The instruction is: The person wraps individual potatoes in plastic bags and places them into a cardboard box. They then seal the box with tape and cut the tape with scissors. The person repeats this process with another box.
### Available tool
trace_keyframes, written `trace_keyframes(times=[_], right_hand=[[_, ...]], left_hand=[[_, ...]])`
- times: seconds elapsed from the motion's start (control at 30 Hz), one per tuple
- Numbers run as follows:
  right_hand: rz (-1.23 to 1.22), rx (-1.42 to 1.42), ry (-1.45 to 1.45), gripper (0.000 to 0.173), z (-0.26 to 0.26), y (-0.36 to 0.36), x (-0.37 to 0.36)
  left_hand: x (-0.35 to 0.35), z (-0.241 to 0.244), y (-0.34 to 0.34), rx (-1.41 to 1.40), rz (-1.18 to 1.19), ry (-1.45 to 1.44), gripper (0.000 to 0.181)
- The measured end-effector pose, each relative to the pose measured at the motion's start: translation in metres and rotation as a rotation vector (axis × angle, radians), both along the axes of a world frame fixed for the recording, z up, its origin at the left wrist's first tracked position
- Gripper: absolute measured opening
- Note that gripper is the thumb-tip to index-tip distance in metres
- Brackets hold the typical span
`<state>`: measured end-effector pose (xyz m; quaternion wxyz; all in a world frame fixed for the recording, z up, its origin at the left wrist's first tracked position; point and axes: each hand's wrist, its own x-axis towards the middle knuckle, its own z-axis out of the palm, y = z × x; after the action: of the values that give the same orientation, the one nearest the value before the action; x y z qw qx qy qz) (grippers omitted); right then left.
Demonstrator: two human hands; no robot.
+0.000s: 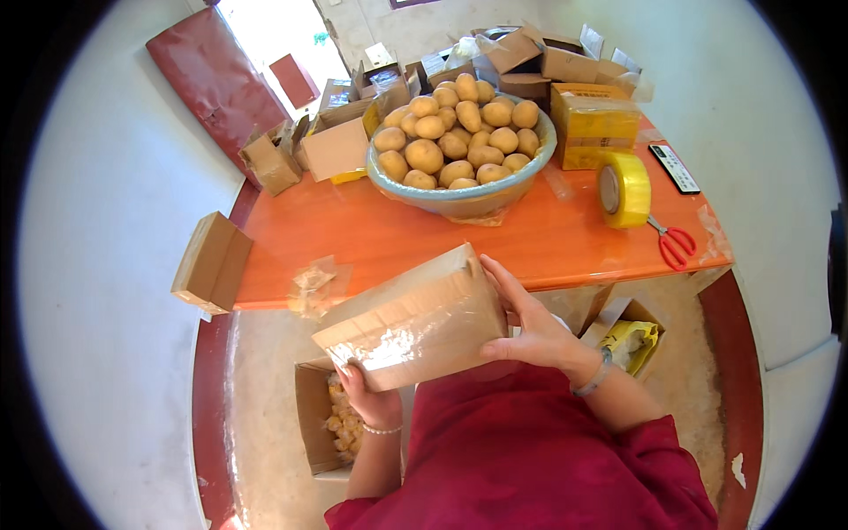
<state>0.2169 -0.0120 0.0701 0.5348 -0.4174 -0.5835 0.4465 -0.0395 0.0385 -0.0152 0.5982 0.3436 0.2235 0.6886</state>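
Between my two hands, a cardboard box [417,324] wrapped in shiny clear tape is held tilted in front of my body, by the table's front edge. My left hand [371,397] grips its lower left corner, with the fingertips partly hidden. The fingers and thumb of my right hand [533,328] press on its right end. Beyond the box, a large basin [457,199] heaped with potatoes [424,155] stands on the orange table [397,245]. To the right are a large roll of yellowish packing tape [629,190] standing on edge and red-handled scissors [674,246].
A closed box [212,265] stands at the table's left end. A yellow-taped box [593,126], a black-and-white device [674,169] and several open boxes [334,142] line the back and right. Below, one open carton [315,411] holds wrapped items; another [652,318] holds a yellow bag.
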Motion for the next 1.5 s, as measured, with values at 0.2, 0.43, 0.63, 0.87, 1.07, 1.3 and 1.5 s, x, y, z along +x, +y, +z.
trace_keyframes(times=[0.2,0.43,0.63,0.87,1.07,1.3,1.5], right_hand=[[0.106,-0.047,0.55,0.114,-0.008,0.021,0.024],[0.338,0.011,0.476,0.116,0.003,0.031,0.042],[0.492,-0.025,0.348,0.115,0.009,0.043,0.044],[0.18,0.121,0.094,0.091,0.022,0.028,0.066],[-0.691,0.144,-0.481,0.027,0.02,-0.02,0.121],[-1.054,-0.088,-1.299,0.019,-0.032,-0.066,0.263],[-0.857,-0.286,-1.372,0.028,-0.024,-0.069,0.27]], left_hand=[[-0.001,0.013,-0.018,-0.047,-0.289,-0.207,0.08],[-0.018,0.034,0.001,-0.229,-0.93,0.112,0.11],[0.005,0.022,0.025,-0.093,-1.465,0.29,0.113],[0.025,0.012,0.003,-0.209,-1.074,0.217,0.093],[0.008,0.011,0.011,-0.267,-0.811,0.303,0.079],[0.013,0.027,0.009,-0.393,-0.76,0.249,0.079],[0.021,0.026,0.012,-0.359,-0.772,0.27,0.084]])
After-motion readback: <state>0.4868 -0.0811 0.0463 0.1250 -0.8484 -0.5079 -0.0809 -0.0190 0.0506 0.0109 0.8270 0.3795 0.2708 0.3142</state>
